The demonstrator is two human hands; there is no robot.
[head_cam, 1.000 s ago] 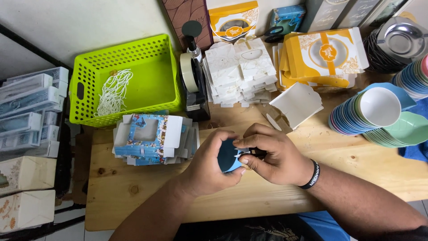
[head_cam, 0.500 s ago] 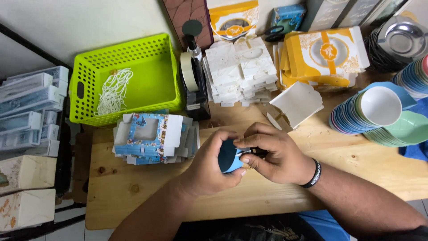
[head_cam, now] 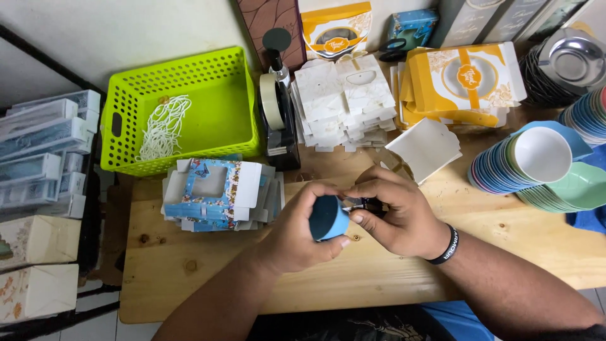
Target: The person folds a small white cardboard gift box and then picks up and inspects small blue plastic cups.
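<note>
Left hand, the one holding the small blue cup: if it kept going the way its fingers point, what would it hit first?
Probably the right hand, which already meets the left hand at the blue cup; depth is hard to judge.

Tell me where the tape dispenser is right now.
In the head view, the tape dispenser stands at the table's back, between the green basket and the white flat box stack.

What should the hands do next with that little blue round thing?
Probably keep the left hand gripping the small blue round cup-shaped piece steady while the right hand presses the small dark item against it, since both hands meet there above the wooden table and the item looks only partly attached.
</note>
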